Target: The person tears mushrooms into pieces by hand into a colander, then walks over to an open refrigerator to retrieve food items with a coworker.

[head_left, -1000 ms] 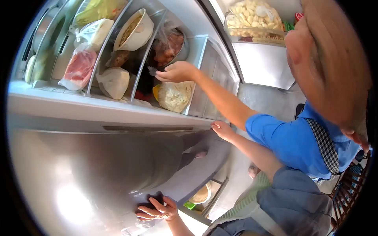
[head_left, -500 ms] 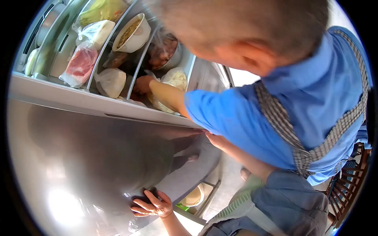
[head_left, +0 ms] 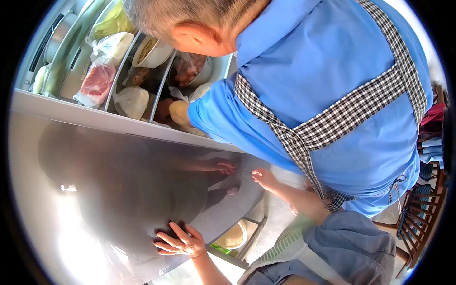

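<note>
My left hand point(head_left: 180, 241) lies on the shiny steel panel point(head_left: 142, 190) of a fridge, fingers spread and holding nothing. My right hand point(head_left: 265, 179) hovers near the panel's right edge, fingers loosely bent and apart, nothing visible in it. A co-worker in a blue shirt point(head_left: 294, 71) and checked apron leans across. That person's hand point(head_left: 164, 110) reaches into the open fridge section; what it touches is hidden. Around it are bagged reddish meat point(head_left: 189, 68), a pale bagged item point(head_left: 131, 101) and a white bowl of food point(head_left: 153, 51).
Bagged pink meat point(head_left: 97, 80), a white bagged block point(head_left: 114, 46) and a yellow-green bag point(head_left: 111, 23) occupy other compartments. A round basket point(head_left: 233, 235) sits in a low rack point(head_left: 254, 240) below. A wooden chair point(head_left: 422, 223) stands at right. The co-worker's body blocks the upper right.
My right hand has come off the panel's upper edge and moved slightly down and right. The co-worker has leaned further left over the fridge. My left hand has barely shifted.
</note>
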A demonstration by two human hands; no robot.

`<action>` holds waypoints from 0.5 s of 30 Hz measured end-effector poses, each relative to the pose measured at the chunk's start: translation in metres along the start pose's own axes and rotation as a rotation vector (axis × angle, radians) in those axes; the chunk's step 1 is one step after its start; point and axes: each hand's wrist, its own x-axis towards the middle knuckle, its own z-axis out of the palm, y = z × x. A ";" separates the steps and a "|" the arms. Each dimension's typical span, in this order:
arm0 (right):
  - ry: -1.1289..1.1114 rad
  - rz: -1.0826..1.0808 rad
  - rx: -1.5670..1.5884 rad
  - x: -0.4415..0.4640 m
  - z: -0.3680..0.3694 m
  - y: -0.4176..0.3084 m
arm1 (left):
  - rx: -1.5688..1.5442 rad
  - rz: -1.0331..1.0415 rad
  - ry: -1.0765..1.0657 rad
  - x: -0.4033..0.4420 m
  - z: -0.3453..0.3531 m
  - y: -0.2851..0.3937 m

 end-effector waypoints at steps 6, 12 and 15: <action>-0.064 0.162 0.199 -0.016 -0.008 -0.010 | 0.013 -0.008 0.008 -0.001 0.002 0.001; -0.087 0.192 0.194 -0.024 -0.008 0.000 | 0.041 -0.008 0.014 -0.002 0.004 0.002; -0.101 0.218 0.181 -0.029 -0.011 0.001 | 0.032 -0.010 0.022 -0.002 0.004 0.003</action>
